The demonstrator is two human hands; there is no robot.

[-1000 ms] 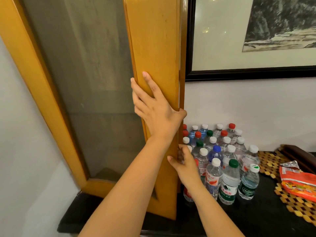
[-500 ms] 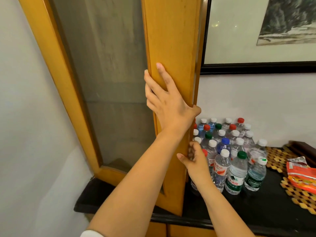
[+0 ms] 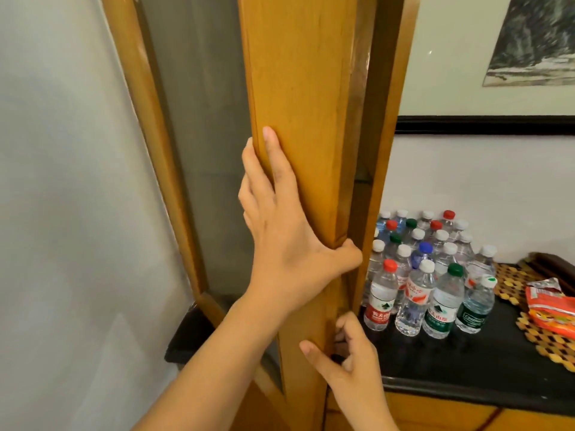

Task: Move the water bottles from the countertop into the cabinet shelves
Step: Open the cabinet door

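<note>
Several small water bottles (image 3: 429,275) with white, red, green and blue caps stand packed together on the black countertop (image 3: 466,362), right of a tall wooden cabinet. The cabinet door (image 3: 298,88), a wood frame around grey glass, stands ajar. My left hand (image 3: 286,244) lies flat on the door's right stile, thumb hooked round its edge. Lower down, my right hand (image 3: 345,362) curls its fingers on the same edge, at a small dark knob. Through the gap shows the cabinet's side frame (image 3: 389,150) and a sliver of an inner shelf (image 3: 362,178).
A woven bamboo mat (image 3: 510,278) lies right of the bottles with an orange snack packet (image 3: 550,309) on it. A black-framed picture (image 3: 485,124) hangs above the counter. A white wall runs along the cabinet's left side.
The door has swung out from the cabinet frame, opening a gap at its right edge. My right hand has slid lower on the door edge. My view has shifted left and closer.
</note>
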